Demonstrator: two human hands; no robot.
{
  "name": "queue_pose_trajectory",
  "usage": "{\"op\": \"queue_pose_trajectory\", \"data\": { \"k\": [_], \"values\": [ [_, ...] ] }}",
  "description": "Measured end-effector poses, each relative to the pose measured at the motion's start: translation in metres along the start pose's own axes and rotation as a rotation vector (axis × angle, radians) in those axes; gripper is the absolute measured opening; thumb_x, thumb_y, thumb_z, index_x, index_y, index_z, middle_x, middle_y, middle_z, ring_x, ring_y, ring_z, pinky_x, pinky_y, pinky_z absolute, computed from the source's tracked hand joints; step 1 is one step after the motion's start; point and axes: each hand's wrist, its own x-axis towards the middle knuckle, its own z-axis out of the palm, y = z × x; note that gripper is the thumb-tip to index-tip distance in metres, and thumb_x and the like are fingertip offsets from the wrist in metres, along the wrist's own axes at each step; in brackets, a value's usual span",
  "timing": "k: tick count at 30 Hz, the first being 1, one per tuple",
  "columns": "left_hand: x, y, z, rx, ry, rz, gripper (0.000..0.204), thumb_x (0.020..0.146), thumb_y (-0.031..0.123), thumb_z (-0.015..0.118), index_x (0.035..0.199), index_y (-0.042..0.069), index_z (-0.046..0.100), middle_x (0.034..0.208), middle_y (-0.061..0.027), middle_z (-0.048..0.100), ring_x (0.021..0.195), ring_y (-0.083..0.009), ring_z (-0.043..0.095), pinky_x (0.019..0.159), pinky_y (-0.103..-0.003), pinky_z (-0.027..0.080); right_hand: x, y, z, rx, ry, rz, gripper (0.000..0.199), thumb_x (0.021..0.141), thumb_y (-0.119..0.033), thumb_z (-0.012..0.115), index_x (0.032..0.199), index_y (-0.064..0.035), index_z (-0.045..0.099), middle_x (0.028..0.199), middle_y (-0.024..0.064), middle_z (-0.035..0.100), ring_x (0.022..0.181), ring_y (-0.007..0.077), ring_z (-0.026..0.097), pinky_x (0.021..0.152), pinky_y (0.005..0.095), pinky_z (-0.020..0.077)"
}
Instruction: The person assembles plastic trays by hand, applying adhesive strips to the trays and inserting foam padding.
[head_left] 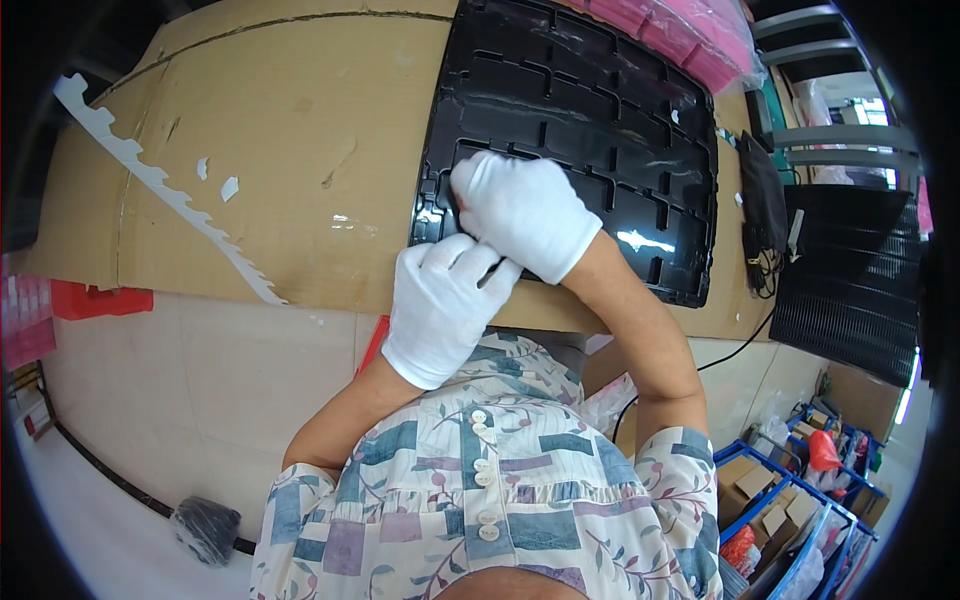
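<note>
A black plastic tray [560, 130] with many shallow moulded compartments lies on the brown cardboard surface. Both my hands wear white gloves and meet at its near left corner. My left hand [438, 305] is bent over the tray's near edge, fingers curled, covering that corner. Just beyond it, my right hand [525, 212] is closed over the tray's left end, its fingers bent down and partly hidden. Whatever it pinches there, if anything, does not show. The two gloves touch.
A jagged white strip [165, 190] lies across the cardboard [290, 130] on the left, near small white scraps [230, 188]. Pink trays in clear wrap [690, 40] stand beyond the black tray. To the right are a dark pouch [762, 190] with a cable and blue-framed racks [770, 480].
</note>
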Motion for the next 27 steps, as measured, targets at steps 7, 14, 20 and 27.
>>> {"op": "queue_pose_trajectory", "data": {
  "k": [7, 14, 20, 27],
  "values": [
    [-0.005, 0.003, 0.001, 0.035, 0.076, 0.014, 0.030, 0.075, 0.014, 0.067, 0.105, 0.016, 0.071, 0.096, 0.0012, 0.064, 0.090, -0.0206, 0.060, 0.071, -0.037, 0.042, -0.004, 0.021, -0.011, 0.137, 0.202, 0.116, 0.012, 0.084, -0.018, 0.064, 0.088, -0.0067, 0.064, 0.083, 0.0132, 0.066, 0.077, 0.0353, 0.065, 0.067, 0.0411, 0.0534],
    [-0.004, 0.002, 0.002, 0.027, 0.063, -0.001, 0.028, 0.076, 0.015, 0.066, 0.104, 0.016, 0.071, 0.097, 0.0015, 0.065, 0.091, -0.0202, 0.060, 0.072, -0.037, 0.042, -0.001, 0.006, -0.010, 0.008, -0.033, 0.061, 0.009, 0.083, -0.016, 0.062, 0.084, -0.0073, 0.064, 0.082, 0.0120, 0.066, 0.073, 0.0335, 0.066, 0.064, 0.0420, 0.0534],
    [-0.004, 0.000, 0.003, 0.028, 0.068, 0.025, 0.030, 0.075, 0.015, 0.065, 0.104, 0.014, 0.070, 0.096, 0.0011, 0.063, 0.089, -0.0194, 0.060, 0.069, -0.037, 0.043, -0.007, 0.012, 0.004, -0.093, 0.047, -0.205, 0.016, 0.082, -0.020, 0.064, 0.077, -0.0061, 0.058, 0.073, 0.0102, 0.061, 0.065, 0.0294, 0.064, 0.057, 0.0387, 0.0525],
    [-0.002, 0.004, 0.000, 0.021, 0.038, 0.011, 0.030, 0.075, 0.014, 0.065, 0.104, 0.016, 0.071, 0.094, 0.0016, 0.064, 0.090, -0.0194, 0.060, 0.073, -0.037, 0.042, -0.006, 0.015, 0.006, -0.108, 0.050, -0.250, 0.017, 0.082, -0.020, 0.064, 0.078, -0.0056, 0.057, 0.072, 0.0100, 0.060, 0.063, 0.0286, 0.064, 0.051, 0.0389, 0.0517]
  ]
}}
